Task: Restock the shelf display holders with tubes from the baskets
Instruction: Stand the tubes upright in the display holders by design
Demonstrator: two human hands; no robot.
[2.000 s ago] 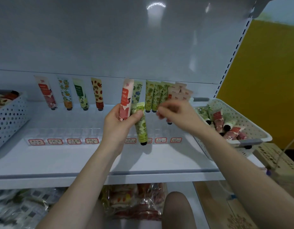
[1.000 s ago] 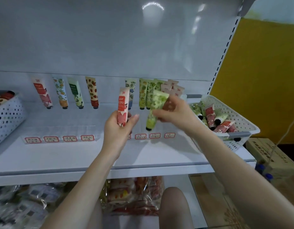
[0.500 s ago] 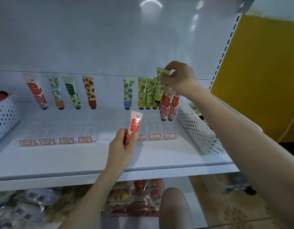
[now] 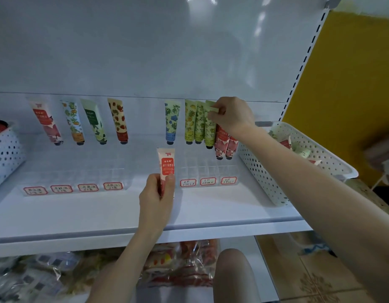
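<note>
The white perforated plastic basket (image 4: pixel 262 171) at the right end of the white metal shelf (image 4: pixel 101 213) held a loose heap of soft squeeze tubes, red-and-white and pale green; I could not count them. A second white perforated basket (image 4: pixel 5 154) sat at the left edge, with something red showing at its top.

Between the baskets lay two clear plastic display holders divided into small compartments. The left holder (image 4: pixel 75 177) carried four red-bordered labels and four tubes standing cap down: a red-and-white one (image 4: pixel 46 123), an orange-flowered one (image 4: pixel 73 121), a green-labelled one (image 4: pixel 94 121) and a strawberry-printed one (image 4: pixel 118 120). The right holder (image 4: pixel 207 168) showed three labels. At its back stood a blue-flowered tube (image 4: pixel 171 121), two yellow-green tubes (image 4: pixel 194 123) and two red-and-white tubes (image 4: pixel 225 145).

My hands were well apart. My right hand (image 4: pixel 233 117) pinched the flat crimped top of a green leaf-printed tube (image 4: pixel 209 130), which stood between the yellow-green pair and the red-and-white pair. My left hand (image 4: pixel 155 193) gripped the lower half of a red-and-white squeeze tube (image 4: pixel 166 167), upright with its crimp upward, in front of the right holder's left end.
</note>
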